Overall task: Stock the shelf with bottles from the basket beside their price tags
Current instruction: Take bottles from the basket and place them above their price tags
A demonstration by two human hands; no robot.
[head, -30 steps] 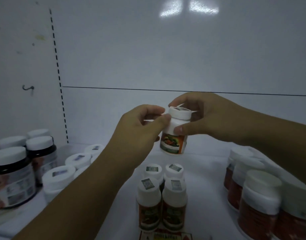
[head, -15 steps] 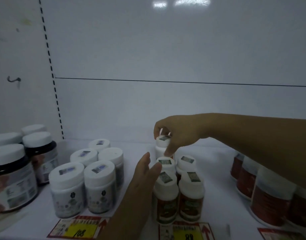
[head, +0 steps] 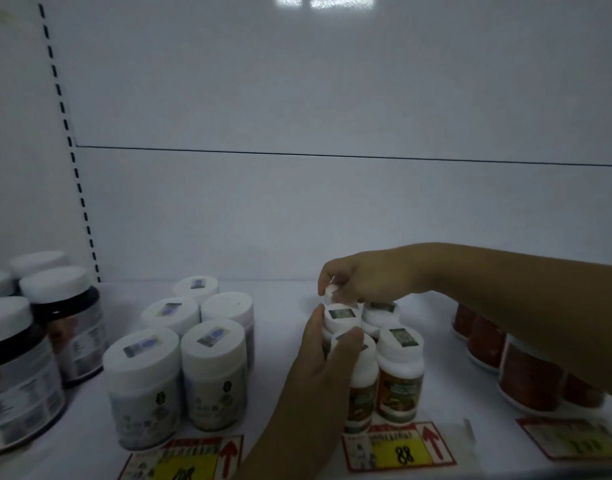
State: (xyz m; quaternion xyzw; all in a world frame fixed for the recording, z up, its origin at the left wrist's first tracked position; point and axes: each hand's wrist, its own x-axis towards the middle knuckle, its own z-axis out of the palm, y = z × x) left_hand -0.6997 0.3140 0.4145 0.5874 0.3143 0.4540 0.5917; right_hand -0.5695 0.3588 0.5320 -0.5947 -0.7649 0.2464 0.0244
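Head view, shelf interior. Your right hand (head: 363,278) reaches in from three o'clock, fingertips curled down and clamped on the white cap of the rear bottle (head: 330,293), which stands on the shelf (head: 280,341) at the twelve o'clock end of the orange-label bottles (head: 399,375). Your left hand (head: 325,355) rises from six o'clock; its thumb and forefinger curve round the second bottle (head: 339,313), just in front of the rear one, and touch the front-left cap. The group stands directly behind the price tag marked 88 (head: 398,448). At nine o'clock of it stand white-capped jars (head: 212,372) behind the price tag marked 108 (head: 183,462), then dark jars (head: 20,368). At three o'clock stand red jars (head: 529,379), partly hidden by your forearm. Behind them rises a white back panel (head: 332,202), with a slotted upright (head: 72,157) at ten o'clock.
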